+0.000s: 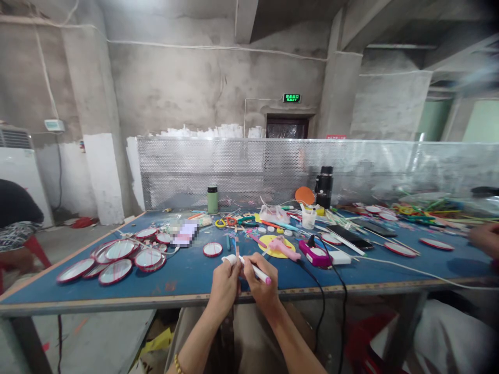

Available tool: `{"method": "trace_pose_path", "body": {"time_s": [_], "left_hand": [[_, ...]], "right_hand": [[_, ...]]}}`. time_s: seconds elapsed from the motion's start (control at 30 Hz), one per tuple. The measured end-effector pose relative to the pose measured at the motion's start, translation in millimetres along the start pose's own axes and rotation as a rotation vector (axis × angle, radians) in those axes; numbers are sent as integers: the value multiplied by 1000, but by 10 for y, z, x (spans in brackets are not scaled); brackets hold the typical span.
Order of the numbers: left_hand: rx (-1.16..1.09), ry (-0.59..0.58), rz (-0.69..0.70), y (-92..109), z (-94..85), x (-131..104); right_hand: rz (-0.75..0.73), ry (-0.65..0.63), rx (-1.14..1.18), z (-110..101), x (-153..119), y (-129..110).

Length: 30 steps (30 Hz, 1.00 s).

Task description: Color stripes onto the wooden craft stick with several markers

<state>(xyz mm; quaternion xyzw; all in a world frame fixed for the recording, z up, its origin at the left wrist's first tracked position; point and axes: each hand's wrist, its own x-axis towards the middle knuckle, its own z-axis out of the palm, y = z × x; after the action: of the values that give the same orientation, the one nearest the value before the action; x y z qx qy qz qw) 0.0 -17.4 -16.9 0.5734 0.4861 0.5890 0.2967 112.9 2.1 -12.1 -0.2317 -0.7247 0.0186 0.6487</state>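
Note:
My right hand (pixel 263 280) is closed around a white marker pen (pixel 259 273) with a pink end, its other end pointing at my left hand. My left hand (pixel 226 280) is closed beside it, pinching a narrow brownish strip (pixel 237 246) that sticks up past the fingers. White wrapping (pixel 229 258) covers a fingertip of the left hand. Both hands are close together over the table's front edge. Just beyond them lie a small round red-rimmed mirror (pixel 212 250) and a pink glue gun (pixel 281 248) on a yellow disc (pixel 268 251).
Several red-rimmed mirrors (pixel 115 271) are piled at left by a phone (pixel 185 235). A purple power strip (pixel 314 254) with black cords stands at right. Behind are a green bottle (pixel 212 200), a black thermos (pixel 325 188) and a perforated metal screen (pixel 195 169). Another person's hand (pixel 485 240) shows at far right.

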Motion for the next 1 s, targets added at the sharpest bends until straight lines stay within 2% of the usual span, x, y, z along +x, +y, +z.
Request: {"method": "trace_pose_path", "body": {"time_s": [1.0], "left_hand": [[-33,9,5,-14,10,-6]], "right_hand": [[13,20,10,-4,-7,-16]]}}
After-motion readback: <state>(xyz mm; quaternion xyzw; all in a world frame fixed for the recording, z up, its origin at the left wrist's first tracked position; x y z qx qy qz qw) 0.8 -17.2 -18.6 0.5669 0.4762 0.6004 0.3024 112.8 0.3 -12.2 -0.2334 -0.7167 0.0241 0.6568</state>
